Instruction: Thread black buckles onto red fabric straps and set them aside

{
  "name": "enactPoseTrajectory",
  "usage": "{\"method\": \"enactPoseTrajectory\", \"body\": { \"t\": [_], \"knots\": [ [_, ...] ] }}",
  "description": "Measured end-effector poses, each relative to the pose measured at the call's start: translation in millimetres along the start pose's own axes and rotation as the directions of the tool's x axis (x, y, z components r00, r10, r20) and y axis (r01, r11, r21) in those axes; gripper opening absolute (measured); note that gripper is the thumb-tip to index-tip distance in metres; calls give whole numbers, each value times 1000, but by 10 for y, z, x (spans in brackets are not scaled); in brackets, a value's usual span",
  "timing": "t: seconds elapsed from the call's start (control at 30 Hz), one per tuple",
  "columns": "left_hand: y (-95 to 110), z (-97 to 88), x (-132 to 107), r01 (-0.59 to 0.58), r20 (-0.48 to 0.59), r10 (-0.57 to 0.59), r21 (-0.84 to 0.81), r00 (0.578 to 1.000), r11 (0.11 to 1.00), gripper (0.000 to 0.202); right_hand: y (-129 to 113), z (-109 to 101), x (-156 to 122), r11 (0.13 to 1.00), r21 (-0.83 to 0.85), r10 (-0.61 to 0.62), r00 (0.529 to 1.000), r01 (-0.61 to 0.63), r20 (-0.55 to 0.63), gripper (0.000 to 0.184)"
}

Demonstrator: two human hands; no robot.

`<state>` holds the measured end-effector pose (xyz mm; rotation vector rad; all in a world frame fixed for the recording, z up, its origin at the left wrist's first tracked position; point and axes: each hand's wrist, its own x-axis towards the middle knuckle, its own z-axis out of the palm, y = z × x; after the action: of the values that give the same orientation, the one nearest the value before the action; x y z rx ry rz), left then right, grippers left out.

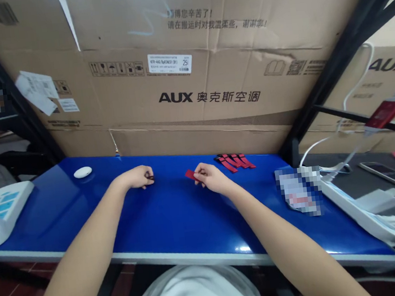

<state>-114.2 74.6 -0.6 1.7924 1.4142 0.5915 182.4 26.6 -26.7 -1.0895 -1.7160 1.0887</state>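
Note:
Both my forearms reach out over a glossy blue table (177, 221). My left hand (137, 177) rests on the tabletop with its fingers curled around a small dark piece that shows at the fingertips. My right hand (210, 177) pinches the end of a small red strap (189, 175) that lies on the table between the two hands. A little pile of several red and black straps (234, 161) lies just beyond my right hand, near the back edge.
A large cardboard box (189, 73) stands along the table's back. A white oval object (83, 172) lies at the back left, a white and blue device (1, 208) at the left edge. White power strip (354, 206), cables and a phone (382, 172) are at right. A person sits far left.

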Motion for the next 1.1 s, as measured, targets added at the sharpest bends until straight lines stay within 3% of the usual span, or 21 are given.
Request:
{"method": "enactPoseTrajectory", "body": {
  "t": [0.07,0.13,0.23,0.33,0.43,0.5,0.67,0.97,1.1],
  "knots": [
    [205,212,13,-108,95,123,-150,988,983,30,-17,28,-31,991,-124,-36,999,40,32,11],
    [397,408,-17,-184,94,232,-361,968,914,38,-50,45,-55,981,-174,-76,997,81,33,7],
    [587,637,-87,-170,61,252,-584,966,794,43,-99,38,-66,972,-183,-144,989,145,20,7],
    [643,769,-107,-198,-42,227,-656,973,729,38,-121,5,-58,970,-154,-190,982,189,8,8],
    [625,816,-74,-247,-144,202,-635,969,732,32,-126,-26,-52,968,-130,-218,976,216,2,8],
    [608,820,-51,-240,-152,186,-659,971,713,29,-132,-38,-53,966,-129,-225,974,224,7,8],
    [614,820,-64,-165,-82,158,-756,984,634,27,-155,-51,-62,961,-138,-237,971,238,22,9],
    [617,849,-93,1,100,132,-800,986,600,13,-192,-123,-56,949,-118,-289,956,292,37,14],
    [639,881,-107,20,107,116,-816,987,577,15,-190,-76,-38,969,58,-238,971,238,-7,17]
  ]
}}
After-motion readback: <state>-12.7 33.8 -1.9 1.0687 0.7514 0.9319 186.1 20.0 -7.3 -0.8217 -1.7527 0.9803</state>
